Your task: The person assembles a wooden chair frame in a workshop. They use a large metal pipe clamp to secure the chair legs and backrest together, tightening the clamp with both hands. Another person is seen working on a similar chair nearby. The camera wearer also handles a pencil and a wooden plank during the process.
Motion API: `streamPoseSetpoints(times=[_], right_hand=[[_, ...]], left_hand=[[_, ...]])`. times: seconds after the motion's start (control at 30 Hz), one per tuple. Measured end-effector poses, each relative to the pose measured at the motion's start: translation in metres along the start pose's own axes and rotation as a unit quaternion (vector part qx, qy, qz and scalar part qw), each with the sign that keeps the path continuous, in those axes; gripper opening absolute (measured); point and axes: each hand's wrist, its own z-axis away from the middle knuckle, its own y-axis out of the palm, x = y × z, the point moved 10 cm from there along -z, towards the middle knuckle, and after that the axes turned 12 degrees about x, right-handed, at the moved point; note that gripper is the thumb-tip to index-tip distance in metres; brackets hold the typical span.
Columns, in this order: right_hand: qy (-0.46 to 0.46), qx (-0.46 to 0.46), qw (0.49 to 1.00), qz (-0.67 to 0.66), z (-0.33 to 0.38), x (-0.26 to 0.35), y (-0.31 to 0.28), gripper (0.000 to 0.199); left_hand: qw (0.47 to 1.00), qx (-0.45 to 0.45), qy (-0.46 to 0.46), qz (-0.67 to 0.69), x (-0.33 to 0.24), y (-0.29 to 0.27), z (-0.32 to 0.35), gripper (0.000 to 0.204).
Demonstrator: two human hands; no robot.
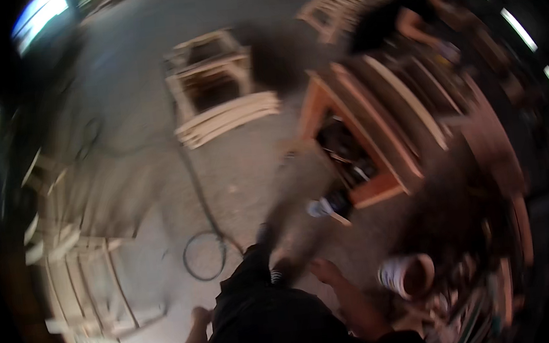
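Observation:
My left hand hangs low at my left side, beside my dark clothing. On the other side, my right hand is held out a little from my body. Motion smears the fingers of both hands, and I see no object in either one. Ahead of my feet, a thin dark hose runs over the concrete floor and ends in a loop. The right hand is nearest to a white bucket tipped toward the right. A blurred blue-white item lies ahead of it.
Pale wooden frames with curved slats stand ahead. To the right is a reddish-brown wooden frame with dark items inside. More wooden frames stand left; scrap wood lies lower right. Another person bends over at the far right.

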Motion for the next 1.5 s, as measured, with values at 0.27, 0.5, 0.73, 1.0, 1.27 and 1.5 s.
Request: streamPoseSetpoints(times=[0.27, 0.5, 0.73, 1.0, 1.27, 1.5], right_hand=[[-0.026, -0.086, 0.994, -0.058, 0.017, 0.016, -0.065, 0.043], [0.02, -0.366, 0.921, -0.135, 0.044, -0.069, -0.197, 0.031], [0.114, -0.551, 0.827, 0.016, 0.057, -0.158, -0.409, 0.078], [0.051, -0.432, 0.889, 0.145, -0.014, -0.126, -0.61, 0.113], [-0.004, -0.356, 0.915, 0.189, -0.053, -0.114, -0.591, 0.08], [-0.09, -0.219, 0.971, -0.04, 0.024, -0.071, -0.515, 0.075]], left_hand=[[0.968, 0.071, 0.237, 0.03, -0.197, -0.114, -0.112, 0.036], [0.873, 0.135, 0.248, 0.399, -0.42, -0.275, -0.148, 0.027], [0.903, 0.133, 0.231, 0.336, -0.506, -0.273, -0.085, 0.027], [0.964, 0.075, 0.205, 0.151, -0.404, -0.113, -0.01, 0.027], [0.894, 0.058, 0.158, 0.416, -0.529, -0.087, 0.083, 0.028], [0.779, 0.226, 0.371, 0.453, -0.806, -0.108, 0.144, 0.038]])
